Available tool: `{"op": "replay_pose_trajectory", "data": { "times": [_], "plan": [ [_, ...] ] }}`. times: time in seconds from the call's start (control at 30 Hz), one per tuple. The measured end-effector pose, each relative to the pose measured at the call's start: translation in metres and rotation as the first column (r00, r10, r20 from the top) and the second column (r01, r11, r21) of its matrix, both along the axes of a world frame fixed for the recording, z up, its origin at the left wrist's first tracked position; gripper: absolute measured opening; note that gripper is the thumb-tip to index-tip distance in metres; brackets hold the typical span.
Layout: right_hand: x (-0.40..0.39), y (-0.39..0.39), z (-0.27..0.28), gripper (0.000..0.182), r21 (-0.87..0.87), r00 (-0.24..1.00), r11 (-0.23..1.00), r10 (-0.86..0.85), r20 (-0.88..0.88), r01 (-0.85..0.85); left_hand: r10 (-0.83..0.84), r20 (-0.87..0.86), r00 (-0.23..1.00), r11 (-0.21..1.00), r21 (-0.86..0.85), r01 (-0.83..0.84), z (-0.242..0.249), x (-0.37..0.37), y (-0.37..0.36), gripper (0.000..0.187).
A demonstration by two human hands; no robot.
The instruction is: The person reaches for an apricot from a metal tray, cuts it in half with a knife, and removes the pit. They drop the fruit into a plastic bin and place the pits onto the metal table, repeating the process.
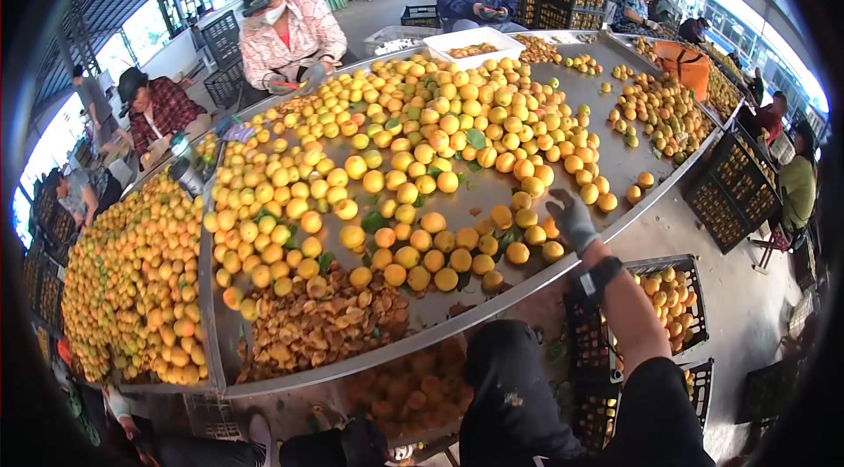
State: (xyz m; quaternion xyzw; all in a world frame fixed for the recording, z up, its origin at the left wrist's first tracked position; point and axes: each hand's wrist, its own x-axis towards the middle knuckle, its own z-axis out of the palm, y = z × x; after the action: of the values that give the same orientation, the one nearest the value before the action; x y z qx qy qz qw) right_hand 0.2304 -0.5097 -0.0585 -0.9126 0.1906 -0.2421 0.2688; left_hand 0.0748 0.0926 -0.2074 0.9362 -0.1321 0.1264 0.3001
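The right hand (573, 219), wearing a grey glove, is hovering over the near edge of the metal table (492, 313), toward its right part. Its fingers are standing apart and slightly bent, making a fairly wide grip that is holding nothing visible. The nearest fruit (551, 227) is sitting just beside the fingers; whether they are touching is hard to tell. The left hand is not showing, so its grip cannot be told.

The yellow-orange fruits (447, 182) are covering much of the table's middle and running up toward its far edge, with green leaves (374, 222) lying among them. A brown heap of split pieces (325, 317) is lying by the near left corner, and a white tray (503, 38) is sitting at the far edge. Beyond that edge a person in a patterned top (306, 32) is working. Beneath the near edge, a black crate (701, 302) is holding more fruit.

Each fruit is probably feeling light and fairly firm, with a smooth skin that may be rolling easily and bruising under a hard pinch; the rounded sides, at the widest part, are offering the safest hold
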Motion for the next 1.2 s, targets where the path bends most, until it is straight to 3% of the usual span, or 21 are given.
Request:
{"op": "replay_pose_trajectory", "data": {
  "times": [0.1, 0.2, 0.23, 0.3, 0.43, 0.53, 0.57, 0.6, 0.63, 0.67, 0.7, 0.8, 0.83, 0.87, 0.9, 0.93, 1.0, 1.07, 1.13, 1.17, 1.2],
  "plan": [
    [0.039, -0.038, 0.000, 0.040, 0.047, 0.982, 0.991, -0.113, -0.148, 0.122, -0.030, -0.379, 0.925, 0.997, 0.060, 0.057, 0.040, 0.008, -0.011, 0.025],
    [0.079, -0.041, 0.007, 0.056, -0.087, 0.962, 0.987, -0.149, -0.227, 0.133, 0.003, -0.703, 0.711, 0.988, 0.111, 0.106, 0.071, 0.010, -0.022, 0.026],
    [0.088, -0.024, 0.017, 0.061, -0.176, 0.927, 0.971, -0.212, -0.310, 0.163, 0.012, -0.703, 0.711, 0.988, 0.118, 0.100, 0.057, 0.009, -0.023, 0.026],
    [0.111, -0.004, 0.011, 0.071, -0.323, 0.855, 0.930, -0.305, -0.419, 0.173, -0.084, -0.354, 0.931, 0.996, -0.019, 0.082, 0.025, 0.004, -0.023, 0.014],
    [0.128, 0.005, -0.010, 0.060, -0.549, 0.896, 0.828, -0.324, -0.302, 0.115, -0.105, -0.479, 0.872, 0.980, 0.101, 0.173, 0.026, 0.004, -0.017, 0.013],
    [0.120, 0.014, 0.003, 0.045, -0.421, 0.900, 0.906, -0.219, -0.376, 0.045, -0.159, -0.446, 0.881, 0.987, -0.043, 0.156, 0.052, 0.009, -0.027, 0.013],
    [0.110, 0.021, 0.003, 0.041, 0.099, 0.995, 0.994, 0.054, -0.089, -0.045, -0.195, -0.402, 0.895, 0.981, -0.074, 0.181, 0.056, 0.011, -0.029, 0.012],
    [0.099, 0.032, 0.006, 0.036, 0.532, 0.942, 0.794, 0.149, 0.302, -0.296, -0.226, -0.356, 0.907, 0.974, -0.103, 0.202, 0.059, 0.014, -0.030, 0.012],
    [0.087, 0.042, 0.011, 0.038, 0.777, 0.899, 0.458, 0.149, 0.412, -0.432, -0.251, -0.309, 0.917, 0.967, -0.127, 0.222, 0.061, 0.016, -0.031, 0.012],
    [0.072, 0.058, 0.021, 0.039, 0.860, 0.858, 0.034, 0.098, 0.504, -0.509, -0.275, -0.262, 0.925, 0.959, -0.148, 0.243, 0.063, 0.018, -0.032, 0.012],
    [0.054, 0.080, 0.031, 0.039, 0.861, 0.858, 0.028, 0.107, 0.503, -0.508, -0.296, -0.215, 0.931, 0.950, -0.165, 0.264, 0.065, 0.019, -0.032, 0.013],
    [-0.006, 0.162, 0.062, 0.051, 0.767, 0.882, -0.518, 0.051, 0.468, -0.377, -0.322, -0.081, 0.943, 0.931, -0.208, 0.300, 0.077, 0.019, -0.034, 0.015],
    [-0.024, 0.186, 0.067, 0.052, 0.732, 0.865, -0.581, 0.090, 0.494, -0.357, -0.289, -0.092, 0.953, 0.942, -0.202, 0.266, 0.085, 0.015, -0.034, 0.015],
    [-0.041, 0.205, 0.066, 0.054, 0.691, 0.844, -0.643, 0.127, 0.520, -0.329, -0.315, -0.303, 0.899, 0.765, -0.642, 0.051, 0.095, 0.015, -0.036, 0.013],
    [-0.052, 0.219, 0.048, 0.055, 0.657, 0.829, -0.715, 0.202, 0.522, -0.240, -0.415, -0.445, 0.794, 0.408, -0.871, -0.275, 0.107, 0.011, -0.040, 0.013],
    [-0.069, 0.244, 0.044, 0.055, 0.629, 0.851, -0.757, 0.206, 0.484, -0.175, -0.552, -0.466, 0.691, -0.037, -0.815, -0.579, 0.121, 0.010, -0.044, 0.016],
    [-0.096, 0.287, 0.036, 0.055, 0.520, 0.793, -0.849, 0.381, 0.475, 0.096, -0.493, -0.442, 0.749, -0.030, -0.852, -0.523, 0.170, 0.010, -0.055, 0.016],
    [-0.129, 0.326, 0.017, 0.051, 0.586, 0.794, -0.782, 0.488, 0.363, 0.213, -0.470, -0.316, 0.824, -0.207, -0.868, -0.450, 0.189, 0.002, -0.058, 0.019],
    [-0.168, 0.347, 0.014, 0.047, 0.922, 0.623, -0.377, 0.703, 0.344, -0.084, -0.426, -0.229, 0.875, -0.278, -0.888, -0.367, 0.211, -0.007, -0.061, 0.020],
    [-0.174, 0.354, -0.003, 0.042, 0.716, 0.662, -0.577, 0.718, 0.216, 0.392, -0.395, -0.246, 0.885, -0.286, -0.882, -0.373, 0.216, -0.010, -0.062, 0.020],
    [-0.184, 0.360, -0.003, 0.042, 0.707, 0.640, -0.565, 0.740, 0.206, 0.426, -0.367, -0.240, 0.899, -0.267, -0.898, -0.349, 0.219, -0.014, -0.064, 0.021]
  ]
}}
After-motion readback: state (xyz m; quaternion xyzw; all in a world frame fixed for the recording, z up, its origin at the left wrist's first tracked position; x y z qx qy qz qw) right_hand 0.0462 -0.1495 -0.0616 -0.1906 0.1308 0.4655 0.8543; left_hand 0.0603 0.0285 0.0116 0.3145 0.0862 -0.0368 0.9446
